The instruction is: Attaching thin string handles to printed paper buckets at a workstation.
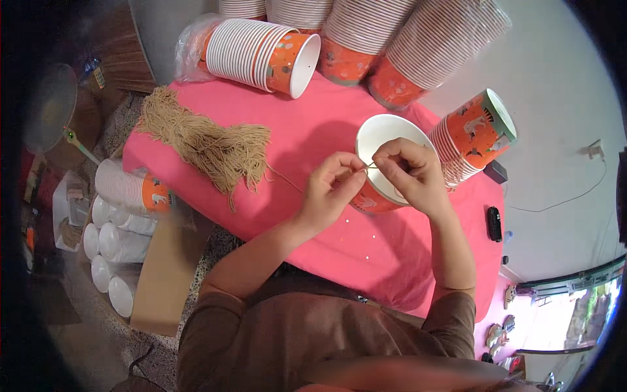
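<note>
My left hand [333, 189] and my right hand [413, 173] meet over an orange paper tub with a white inside [381, 130]. The fingertips of both hands are pinched on a thin tan cord [371, 167], which shows as a short stretch between them. Part of the cord is hidden by the fingers, so I cannot tell whether it is looped or knotted. Left of my hands lies a thick bundle of tan cords [219, 149], with one strand trailing from it toward my left hand. The tub stands upright on the pink cloth [392, 268].
A wrapped stack of paper tubs [251, 55] lies at the back left, with taller stacks [431, 49] behind. Another stack [473, 134] leans at right, near a black object [494, 224]. On the floor at left stands a cardboard box [163, 274] beside white-bottomed tubs [119, 243].
</note>
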The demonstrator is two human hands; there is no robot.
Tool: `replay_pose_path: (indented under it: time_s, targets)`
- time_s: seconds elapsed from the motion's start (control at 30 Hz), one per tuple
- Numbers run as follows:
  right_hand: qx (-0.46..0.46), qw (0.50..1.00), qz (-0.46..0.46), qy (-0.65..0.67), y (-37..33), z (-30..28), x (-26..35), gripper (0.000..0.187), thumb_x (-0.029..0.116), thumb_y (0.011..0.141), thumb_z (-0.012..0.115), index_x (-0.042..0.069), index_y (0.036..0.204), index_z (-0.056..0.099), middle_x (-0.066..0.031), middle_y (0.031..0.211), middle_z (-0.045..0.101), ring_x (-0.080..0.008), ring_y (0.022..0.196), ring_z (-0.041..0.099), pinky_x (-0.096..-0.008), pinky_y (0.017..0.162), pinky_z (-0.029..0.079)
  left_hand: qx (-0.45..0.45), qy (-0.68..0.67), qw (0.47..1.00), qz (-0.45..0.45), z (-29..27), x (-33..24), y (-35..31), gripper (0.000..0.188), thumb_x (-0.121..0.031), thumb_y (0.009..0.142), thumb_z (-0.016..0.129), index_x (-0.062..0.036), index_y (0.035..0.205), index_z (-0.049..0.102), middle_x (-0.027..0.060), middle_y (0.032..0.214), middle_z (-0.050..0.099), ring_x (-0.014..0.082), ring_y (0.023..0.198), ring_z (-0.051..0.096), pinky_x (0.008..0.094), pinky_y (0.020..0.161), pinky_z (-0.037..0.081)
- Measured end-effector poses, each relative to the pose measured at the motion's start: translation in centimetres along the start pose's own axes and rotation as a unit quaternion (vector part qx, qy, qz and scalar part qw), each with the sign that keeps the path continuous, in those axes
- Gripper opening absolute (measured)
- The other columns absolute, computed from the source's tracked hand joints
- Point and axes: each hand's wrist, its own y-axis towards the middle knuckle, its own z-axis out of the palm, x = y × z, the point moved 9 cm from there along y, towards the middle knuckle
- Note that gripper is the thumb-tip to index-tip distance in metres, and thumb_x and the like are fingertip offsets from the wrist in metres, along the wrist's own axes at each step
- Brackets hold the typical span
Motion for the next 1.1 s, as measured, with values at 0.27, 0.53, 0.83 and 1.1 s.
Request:
replay_pose_path:
  time_s: [0.27, 0.53, 0.83, 1.1]
  targets:
    - [0.07, 0.996, 0.005, -0.055, 0.2, 0.6, 1.1, 0.004, 0.002, 0.087, 0.063, 0.0, 0.09, 0.061, -0.0005, 0.08, 0.062, -0.0075, 0.066, 0.055, -0.0234, 0.059, 0.043, -0.022, 0.039, 0.999, 0.02, -0.1, -1.0, 0.3, 0.006, -0.004, 0.09, 0.061, -0.0021, 0.095, 0.062, -0.0012, 0.082, 0.062, 0.004, 0.075, 0.057, 0.0209, 0.066, 0.046]
    - [0.015, 0.91, -0.221, -0.351, -0.4, 1.3, 5.5, 0.017, 0.008, 0.072, 0.067, 0.007, 0.087, 0.06, -0.0091, 0.071, 0.055, -0.0288, 0.061, 0.06, -0.039, 0.052, 0.045, -0.046, 0.233, 0.954, 0.181, -1.0, -3.5, 0.3, 0.007, -0.002, 0.082, 0.066, -0.0015, 0.088, 0.063, 0.0093, 0.1, 0.058, 0.0149, 0.09, 0.059, 0.0262, 0.074, 0.047]
    - [-0.124, 0.833, -0.337, -0.42, -0.5, -0.9, 11.1, 0.024, 0.006, 0.067, 0.066, 0.007, 0.09, 0.06, -0.004, 0.07, 0.054, -0.0223, 0.055, 0.055, -0.0346, 0.047, 0.042, -0.125, 0.021, 0.992, -0.02, -1.8, 4.6, -1.8, 0.007, -0.003, 0.085, 0.063, -0.0026, 0.092, 0.062, 0.0049, 0.102, 0.051, 0.0126, 0.095, 0.054, 0.0269, 0.08, 0.044]
    - [-0.072, 0.845, -0.345, -0.401, -1.3, 1.0, 12.0, 0.029, 0.014, 0.065, 0.067, 0.006, 0.092, 0.059, -0.0058, 0.07, 0.053, -0.0231, 0.057, 0.056, -0.0354, 0.05, 0.044, -0.164, -0.064, 0.984, 0.03, 0.0, 3.2, -1.0, 0.004, -0.005, 0.093, 0.056, -0.0028, 0.096, 0.055, 0.0026, 0.09, 0.054, 0.0082, 0.073, 0.056, 0.0199, 0.059, 0.046]
